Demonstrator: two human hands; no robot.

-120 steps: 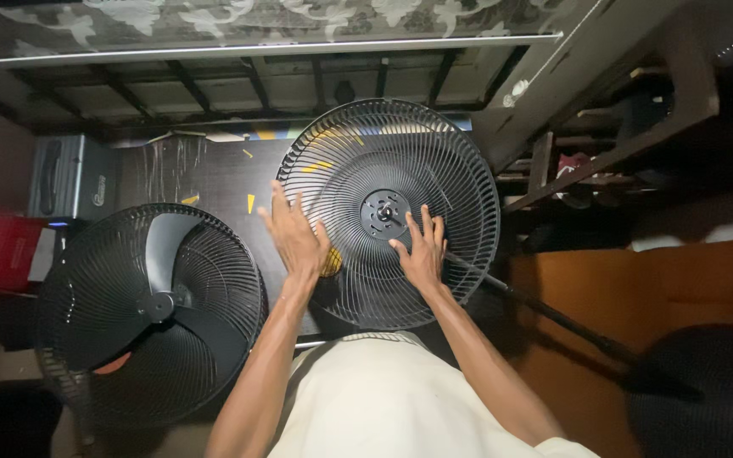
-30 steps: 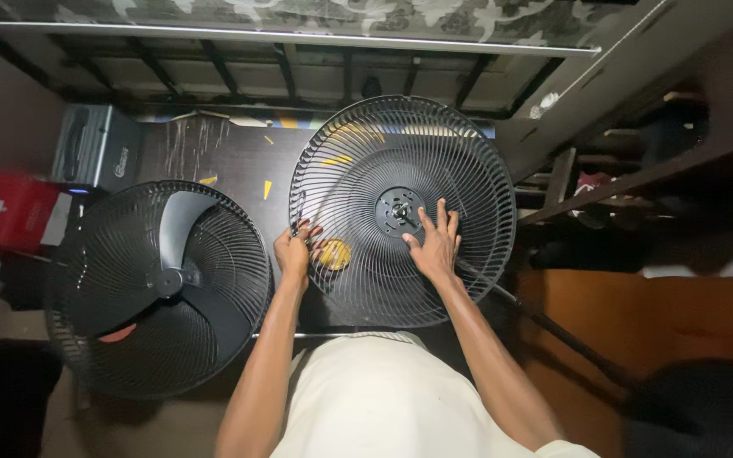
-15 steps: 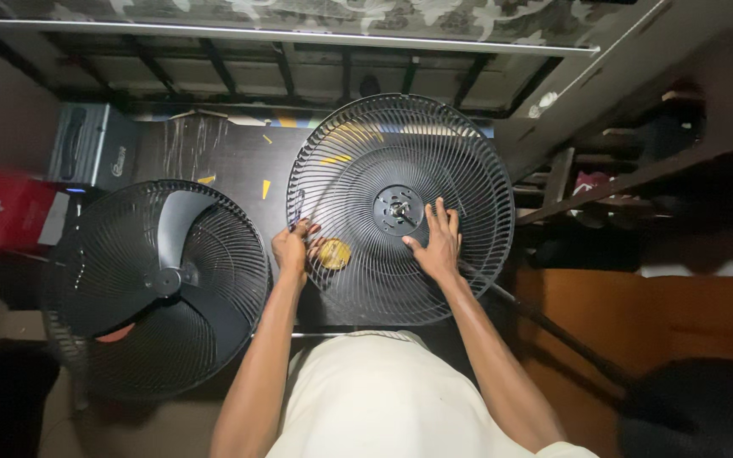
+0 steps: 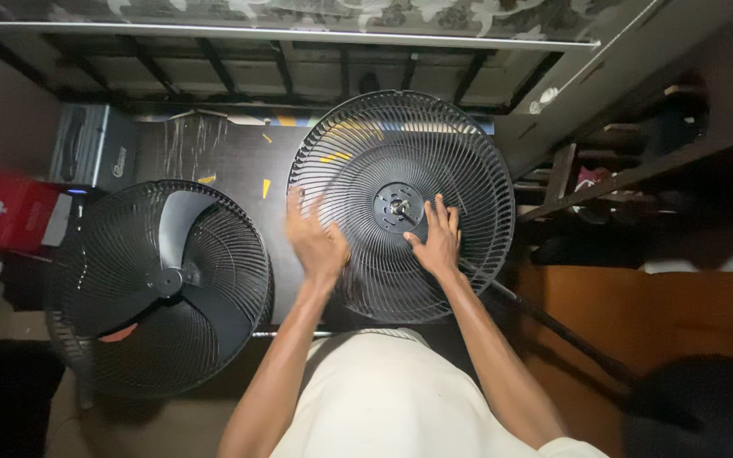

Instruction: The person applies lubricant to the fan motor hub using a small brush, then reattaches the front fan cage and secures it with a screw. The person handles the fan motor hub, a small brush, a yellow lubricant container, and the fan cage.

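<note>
Compared with the frame half a second earlier, the left hand (image 4: 316, 239) is lifting off the guard's lower left rim and is now blurring in motion, while the right hand (image 4: 436, 242) is staying put beside the hub. Round black wire fan guard (image 4: 400, 205) is lying flat on the dark tabletop (image 4: 231, 161), with its central hub (image 4: 398, 205) facing up. Right-hand fingers (image 4: 443, 216) are lying spread and flat on the wires just right of the hub, pressing rather than gripping. Left-hand fingers are showing loosely open with nothing in them; whether they are touching the wires cannot be told through the blur. Judged from its thin wire build, the guard is likely handling as light and springy, flexing if pressed mid-span; the stiff outer rim and the hub are looking like the firmest places to take hold. Just left, a second fan (image 4: 163, 284) with blades (image 4: 171, 254) fitted is overhanging the table edge. A red box (image 4: 6, 212) is sitting at far left.
</note>
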